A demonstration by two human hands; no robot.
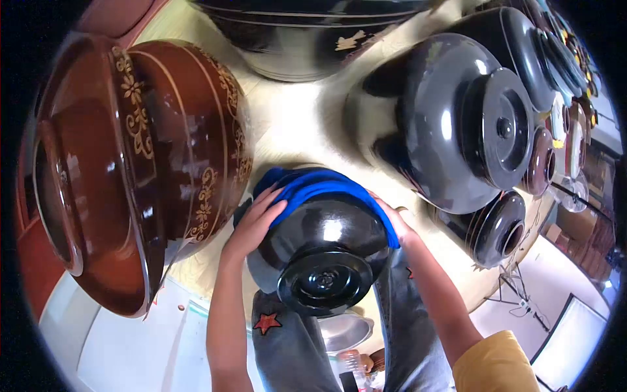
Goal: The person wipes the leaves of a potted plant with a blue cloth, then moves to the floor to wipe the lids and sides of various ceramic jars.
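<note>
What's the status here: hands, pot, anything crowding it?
Left hand and right hand press blue cloth on black pot. Brown jar close left.

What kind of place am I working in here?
Probably a pottery shop or storeroom: big glazed lidded jars crowd round, a brown patterned jar and a large black jar, with more behind. Both hands hold a blue cloth on a smaller black jar.

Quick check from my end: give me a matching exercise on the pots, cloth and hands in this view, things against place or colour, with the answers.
Things:
1. blue cloth
2. brown patterned jar
3. large grey lidded jar
4. left hand

Places or colours:
A. far left, gold flower pattern
B. draped over the black pot
C. upper right, knobbed lid
D. pressed on the black pot's left side

Pairs: 1-B, 2-A, 3-C, 4-D
</note>
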